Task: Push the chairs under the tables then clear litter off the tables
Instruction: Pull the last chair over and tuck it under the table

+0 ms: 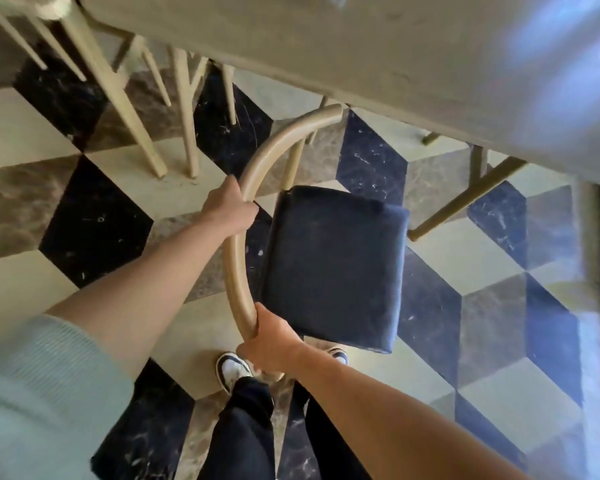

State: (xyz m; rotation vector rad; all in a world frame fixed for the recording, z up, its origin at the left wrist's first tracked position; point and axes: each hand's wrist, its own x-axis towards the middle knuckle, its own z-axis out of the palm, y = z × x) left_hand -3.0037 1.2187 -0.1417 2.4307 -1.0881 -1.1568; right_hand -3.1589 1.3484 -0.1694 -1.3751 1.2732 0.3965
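Note:
A chair with a curved tan backrest rail (257,157) and a dark blue seat cushion (333,268) stands in front of me, its front end near the edge of a pale table (395,57). My left hand (229,211) is closed around the upper part of the rail. My right hand (271,341) grips the rail's lower end, close to my body. The far tip of the rail reaches just under the table edge. No litter shows on the visible part of the tabletop.
Cream legs of other chairs (142,133) stand at the upper left beside the table. A tan table leg brace (465,199) slants at right. The floor is patterned tile in black, brown and cream. My shoes (232,370) are right behind the chair.

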